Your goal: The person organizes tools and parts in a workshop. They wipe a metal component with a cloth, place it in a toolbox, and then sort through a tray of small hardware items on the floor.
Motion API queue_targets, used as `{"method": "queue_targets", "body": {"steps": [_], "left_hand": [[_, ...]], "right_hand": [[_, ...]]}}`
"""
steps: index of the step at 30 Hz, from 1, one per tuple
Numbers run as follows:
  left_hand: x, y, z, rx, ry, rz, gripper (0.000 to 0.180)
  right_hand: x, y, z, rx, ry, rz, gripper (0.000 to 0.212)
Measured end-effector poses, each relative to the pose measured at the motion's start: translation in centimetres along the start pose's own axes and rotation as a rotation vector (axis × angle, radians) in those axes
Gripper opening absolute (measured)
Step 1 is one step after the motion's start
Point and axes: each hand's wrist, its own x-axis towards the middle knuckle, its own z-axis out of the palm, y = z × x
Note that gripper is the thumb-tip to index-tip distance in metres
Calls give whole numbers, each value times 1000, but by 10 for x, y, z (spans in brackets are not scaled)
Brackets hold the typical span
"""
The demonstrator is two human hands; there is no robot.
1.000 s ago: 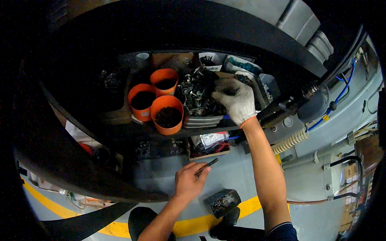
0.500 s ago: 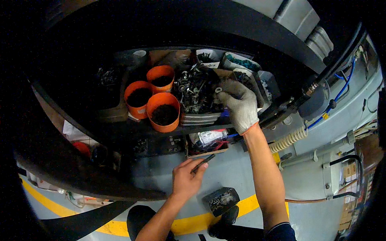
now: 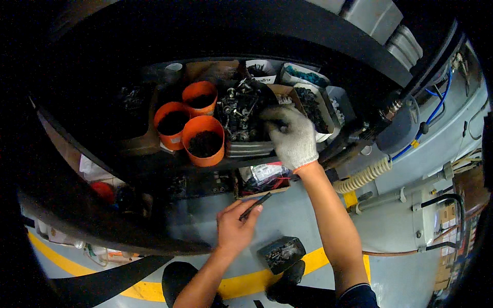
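Note:
My right hand (image 3: pixel 290 136), in a white knit glove with an orange cuff, reaches into a tray of dark metal hardware (image 3: pixel 241 113) on a shelf and its fingers are curled among the parts. My bare left hand (image 3: pixel 233 231) is lower, near my body, pinching a thin dark rod-like tool (image 3: pixel 255 205) that points up to the right. Three orange cups (image 3: pixel 204 139) of dark small parts stand just left of the tray.
White and cardboard bins of parts (image 3: pixel 313 102) sit behind and right of the tray. A box with red and clear packets (image 3: pixel 264 177) lies on the lower level. A small black case (image 3: pixel 281 254) rests on the grey floor by a yellow line (image 3: pixel 246 285). Hoses and cables (image 3: pixel 362 177) run at the right.
My right hand slid a little lower and to the right over the hardware tray. My left hand stayed low, still holding the thin tool.

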Motion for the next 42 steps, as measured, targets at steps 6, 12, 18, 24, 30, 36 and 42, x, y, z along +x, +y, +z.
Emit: {"method": "queue_targets", "body": {"steps": [6,12,18,24,30,36,42], "left_hand": [[-2,-2,-5,-36,38,40,22],[-3,5,-10,-16,3,-14,22],[-1,2,-15,3,40,6,22],[-2,-1,-7,6,98,74,23],[-1,-1,-1,-33,73,43,25],[-1,-2,4,-29,57,42,25],[-1,0,4,-44,46,23,25]], "right_hand": [[9,1,-2,-171,-254,-56,25],[31,4,-3,-303,-511,-66,23],[26,13,3,-226,-371,-166,18],[-13,-18,-15,781,-189,497,33],[-46,-34,-8,1417,-165,606,52],[-57,-18,-9,1148,-270,580,47],[-54,-10,-11,874,-149,484,37]]}}
